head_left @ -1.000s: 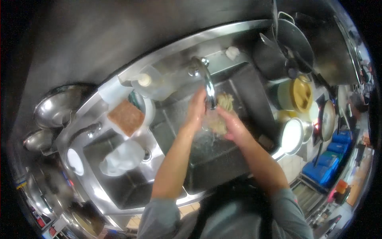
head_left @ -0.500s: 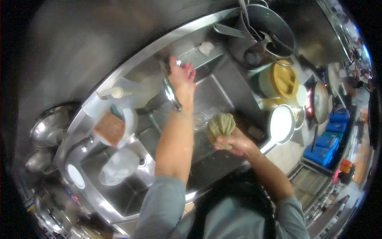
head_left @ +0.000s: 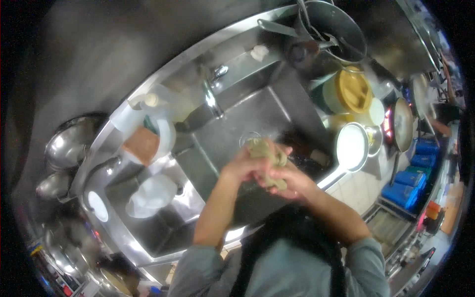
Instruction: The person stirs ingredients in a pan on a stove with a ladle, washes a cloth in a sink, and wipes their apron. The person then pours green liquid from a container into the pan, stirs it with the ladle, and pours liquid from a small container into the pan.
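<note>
While both hands [head_left: 242,167] [head_left: 293,181] clasp cloth [head_left: 259,147], the steel sink [head_left: 255,111] lines a wall [head_left: 123,49].

Cloth [head_left: 260,147] between my left hand [head_left: 242,167] and right hand [head_left: 292,180], above the near part of the large basin [head_left: 242,119]; faucet [head_left: 212,99] beyond, at the basin's back edge; small basin [head_left: 118,195] on my left, a bag [head_left: 153,195] in it; sponge [head_left: 141,144] behind that, left of the faucet; large bowl [head_left: 69,143] and small bowl [head_left: 55,186] farther left, outside the sink; pot [head_left: 357,42] at far right; lidded tub [head_left: 354,94] in front of it; saucepan [head_left: 352,148] nearer me; frying pan [head_left: 402,123] right of both.
</note>
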Demonstrator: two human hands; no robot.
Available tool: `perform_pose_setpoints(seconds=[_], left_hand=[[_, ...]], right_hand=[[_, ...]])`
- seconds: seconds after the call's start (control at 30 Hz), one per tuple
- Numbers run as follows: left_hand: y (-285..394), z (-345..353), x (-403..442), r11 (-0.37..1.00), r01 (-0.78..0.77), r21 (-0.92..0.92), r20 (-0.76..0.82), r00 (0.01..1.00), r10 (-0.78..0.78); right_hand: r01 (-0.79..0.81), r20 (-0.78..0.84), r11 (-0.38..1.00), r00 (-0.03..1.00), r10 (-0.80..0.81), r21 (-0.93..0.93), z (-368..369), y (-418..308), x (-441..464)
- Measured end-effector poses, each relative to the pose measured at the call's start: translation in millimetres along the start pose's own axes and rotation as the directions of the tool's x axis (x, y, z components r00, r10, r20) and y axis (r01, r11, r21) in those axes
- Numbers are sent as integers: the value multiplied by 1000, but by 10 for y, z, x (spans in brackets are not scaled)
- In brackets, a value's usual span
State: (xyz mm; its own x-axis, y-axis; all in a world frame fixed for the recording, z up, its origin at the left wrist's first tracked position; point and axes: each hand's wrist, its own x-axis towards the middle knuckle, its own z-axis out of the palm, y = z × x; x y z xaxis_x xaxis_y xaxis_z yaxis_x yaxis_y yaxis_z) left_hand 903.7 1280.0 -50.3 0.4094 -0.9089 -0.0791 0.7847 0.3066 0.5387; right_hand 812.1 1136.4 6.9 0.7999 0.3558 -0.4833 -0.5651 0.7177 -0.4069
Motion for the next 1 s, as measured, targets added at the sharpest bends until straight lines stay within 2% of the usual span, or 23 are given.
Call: perform_pose_setpoints(seconds=[0.03, 0.07, 0.1, 0.13, 0.17, 0.23, 0.27, 0.3, 0.33, 0.37, 0.4, 0.43, 0.47, 0.53, 0.57, 0.63, 0.73, 0.77, 0.83, 0.87, 0.9, 0.97, 1.0], left_hand=[[22, 87, -46, 999, 6, 34, -189, 982, 1], [10, 118, -71, 999, 2, 34, -199, 980, 5], [12, 142, -56, 996, -17, 90, -327, 944, 45], [23, 163, -35, 989, -25, 147, -445, 891, 89], [60, 203, -11, 988, -31, 151, -446, 890, 96], [161, 293, 50, 939, 201, 279, -684, 728, 47], [188, 296, 85, 939, 198, 280, -686, 726, 52], [221, 288, 134, 825, 373, 425, -747, 660, 86], [239, 288, 171, 660, 543, 520, -793, 593, 136], [240, 296, 206, 661, 546, 515, -797, 588, 135], [223, 308, 236, 443, 647, 621, -776, 588, 229], [200, 326, 259, 194, 713, 674, -731, 606, 313], [164, 352, 276, 197, 714, 672, -734, 606, 308], [77, 386, 308, 192, 707, 681, -712, 579, 397], [50, 377, 334, 198, 707, 679, -716, 579, 390], [-3, 328, 399, 114, 727, 678, -698, 587, 410], [-136, 164, 497, 128, 734, 667, -697, 553, 456], [-135, 185, 527, 134, 740, 660, -701, 541, 465], [-223, 158, 544, 155, 726, 670, -690, 531, 493], [-279, 111, 551, 167, 699, 696, -658, 527, 538], [-319, 161, 501, 181, 707, 684, -676, 521, 521], [-315, 262, 480, 272, 552, 788, -584, 532, 613], [-362, 364, 430, 286, 563, 775, -602, 523, 603]], right_hand=[[-31, -12, 999, 999, 31, -12, 10, -8, -17], [-63, -23, 998, 998, 62, -27, 21, -22, -16], [-174, -62, 978, 984, 168, -118, -52, 2, 61], [-174, -57, 977, 984, 168, -122, -44, 22, 107], [-138, -95, 969, 988, 121, -206, -6, 51, 158], [-109, -123, 950, 990, 75, -293, 67, 31, 210], [-161, -173, 854, 981, 84, -495, 98, -8, 225], [-211, -223, 714, 972, 79, -667, 127, -41, 247], [-212, -220, 714, 972, 82, -668, 83, 18, 324], [-29, -136, 659, 984, -111, -751, -27, 148, 448], [143, -36, 570, 956, -292, -809, -60, 219, 502], [41, -95, 540, 971, -221, -841, -122, 221, 498], [35, -99, 541, 971, -217, -840, -191, 226, 520], [-11, -63, 203, 965, -253, -979, -370, 262, 578], [-20, -71, 203, 966, -249, -979, -344, 207, 552], [-248, -257, 68, 948, -190, -966, -187, 65, 468], [-208, -208, 23, 946, -248, -978, -223, 22, 428], [-208, -199, 14, 911, -361, -978, -354, 128, 461], [-285, -283, 14, 943, -173, -958, -263, -35, 393], [-263, -245, -20, 923, -297, -965, -445, 75, 428], [-224, -212, 0, 924, -319, -975, -411, 65, 333], [-180, -173, 11, 928, -331, -984, -378, -25, 232], [-116, -104, -5, 909, -403, -993, -408, -3, 177]])
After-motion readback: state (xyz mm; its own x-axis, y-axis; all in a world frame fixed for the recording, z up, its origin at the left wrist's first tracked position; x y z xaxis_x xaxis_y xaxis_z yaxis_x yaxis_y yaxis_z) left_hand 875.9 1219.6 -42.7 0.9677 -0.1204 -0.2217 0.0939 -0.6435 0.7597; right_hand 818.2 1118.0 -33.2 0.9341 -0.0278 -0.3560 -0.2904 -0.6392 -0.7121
